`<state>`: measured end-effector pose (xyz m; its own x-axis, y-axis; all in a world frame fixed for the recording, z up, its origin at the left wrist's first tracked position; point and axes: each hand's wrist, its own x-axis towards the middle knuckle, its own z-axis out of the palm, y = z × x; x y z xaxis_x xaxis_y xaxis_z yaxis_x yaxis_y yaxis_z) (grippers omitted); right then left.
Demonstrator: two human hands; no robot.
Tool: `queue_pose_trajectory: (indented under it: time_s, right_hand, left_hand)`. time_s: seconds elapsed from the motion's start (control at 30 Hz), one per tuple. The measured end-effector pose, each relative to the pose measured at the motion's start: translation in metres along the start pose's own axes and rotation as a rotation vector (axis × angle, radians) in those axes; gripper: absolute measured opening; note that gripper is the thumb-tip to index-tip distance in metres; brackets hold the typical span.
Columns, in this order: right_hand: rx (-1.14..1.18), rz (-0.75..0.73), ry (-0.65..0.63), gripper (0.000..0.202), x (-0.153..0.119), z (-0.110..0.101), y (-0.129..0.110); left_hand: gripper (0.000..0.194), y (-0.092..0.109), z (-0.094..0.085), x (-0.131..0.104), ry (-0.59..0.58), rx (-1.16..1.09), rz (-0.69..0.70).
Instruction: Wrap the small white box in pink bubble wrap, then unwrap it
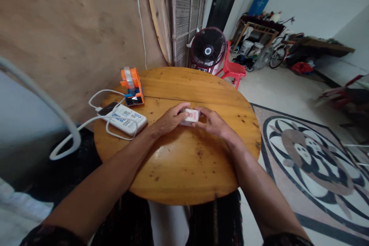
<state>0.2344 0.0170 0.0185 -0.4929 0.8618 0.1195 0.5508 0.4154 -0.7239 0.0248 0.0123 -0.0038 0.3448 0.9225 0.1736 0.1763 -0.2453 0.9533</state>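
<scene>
A small white box with red print (191, 115), much like a pack of playing cards in clear wrap, is held between my two hands over the round wooden table (178, 161). My left hand (173, 117) grips its left end, thumb on the top face and fingers around the far side. At the right end, my right hand (212, 120) holds it between thumb and fingers. The fingertips on the far side are partly hidden. Whether the box touches the tabletop I cannot tell.
On the table's left stand an orange tape dispenser (135, 91) and a white power bank (129, 120) with a phone-like dark device and white cables. Beyond the far edge are a fan (208, 48) and a red plastic chair (233, 67). A patterned floor (311, 153) lies right.
</scene>
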Motion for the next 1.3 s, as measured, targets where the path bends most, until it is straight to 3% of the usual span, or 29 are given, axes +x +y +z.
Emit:
queue_pose_trajectory:
  time_s: [0.2,0.27,0.4,0.5,0.63,0.8,0.93,1.13,1.3]
  right_hand:
    - [-0.013,0.034,-0.062,0.038,0.001,-0.002,0.001]
    - [0.036,0.011,-0.076,0.046,0.0,-0.002,0.005]
    - [0.066,0.048,-0.065,0.079,-0.004,-0.006,0.01]
    - [0.09,0.101,-0.055,0.083,-0.006,-0.01,0.008]
    - [0.098,0.086,-0.044,0.08,-0.006,-0.011,0.005]
    - [-0.036,0.036,0.03,0.062,-0.005,-0.01,0.004]
    - [-0.133,0.005,0.058,0.049,-0.005,-0.009,0.004]
    - [-0.216,0.01,0.053,0.045,-0.004,-0.008,-0.004]
    - [-0.264,-0.123,0.086,0.05,-0.004,-0.006,-0.007]
  left_hand:
    - [0.065,0.0,0.003,-0.001,-0.026,-0.118,-0.048]
    - [0.067,-0.002,0.003,0.0,-0.001,-0.148,-0.077]
    - [0.067,-0.005,0.0,0.003,0.139,-0.27,-0.114]
    - [0.073,-0.005,-0.003,0.004,0.206,-0.27,-0.147]
    - [0.081,-0.001,-0.007,-0.001,0.133,-0.097,-0.16]
    - [0.075,0.003,-0.008,-0.004,0.051,0.115,-0.126]
    - [0.073,0.006,-0.005,-0.006,0.03,0.168,-0.119]
    - [0.076,0.005,-0.003,-0.006,0.03,0.135,-0.1]
    - [0.077,0.006,-0.003,-0.008,0.007,0.11,-0.072]
